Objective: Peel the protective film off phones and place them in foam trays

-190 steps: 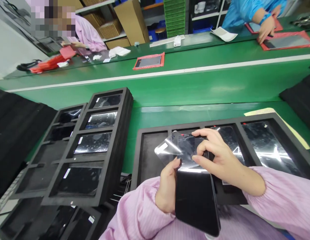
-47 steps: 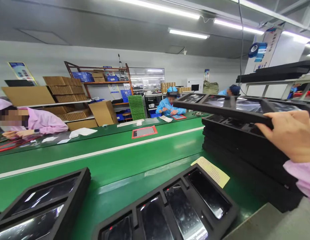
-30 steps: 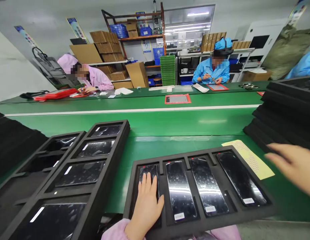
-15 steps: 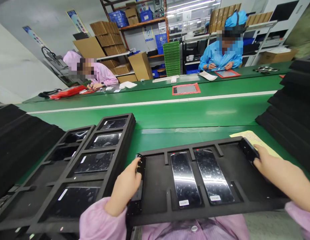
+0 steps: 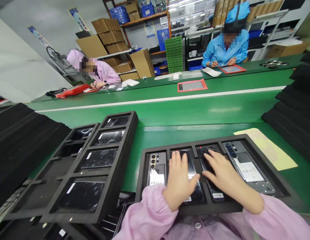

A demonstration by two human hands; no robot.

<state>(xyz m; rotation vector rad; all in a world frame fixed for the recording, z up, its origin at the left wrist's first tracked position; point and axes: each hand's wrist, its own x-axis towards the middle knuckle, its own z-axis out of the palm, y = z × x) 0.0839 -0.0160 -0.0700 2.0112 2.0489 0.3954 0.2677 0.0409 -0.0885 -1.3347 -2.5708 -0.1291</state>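
Observation:
A black foam tray lies before me with phones in its slots. My left hand is over the screen-up phone in the second slot, fingers stretched out. Over the screen-up phone in the third slot my right hand is spread open. Whether the fingertips press on the screens I cannot tell. In the leftmost slot a phone lies back up, its camera lenses and white label showing. Another back-up phone fills the rightmost slot, beside my right wrist.
To the left stand stacked foam trays holding dark screens, with black foam stacks on both sides. A yellow dotted sheet lies at the right. Across the green bench, two people work near a red-framed panel.
Both phones at the tray's ends, held on edge before, now lie flat with backs up. My hands have let go of them and moved inward over the two middle phones.

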